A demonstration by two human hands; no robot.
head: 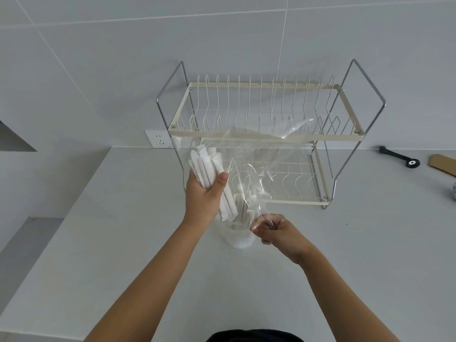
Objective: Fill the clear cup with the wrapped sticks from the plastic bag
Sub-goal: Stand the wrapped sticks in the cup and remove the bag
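My left hand (pixel 203 193) grips a bundle of white wrapped sticks (pixel 209 169), tilted, with their lower ends just above the clear cup (pixel 238 236). The cup stands on the grey counter between my hands, partly hidden behind the bag and my right hand. My right hand (pixel 274 230) pinches the lower end of the clear plastic bag (pixel 259 156), which billows up in front of the dish rack. A few more wrapped sticks show through the bag above the cup.
A two-tier cream wire dish rack (pixel 261 135) stands against the tiled wall behind the cup. A wall socket (pixel 158 139) is left of it. A black handled tool (pixel 399 156) and a cardboard piece (pixel 444 162) lie at the far right of the counter (pixel 123 230).
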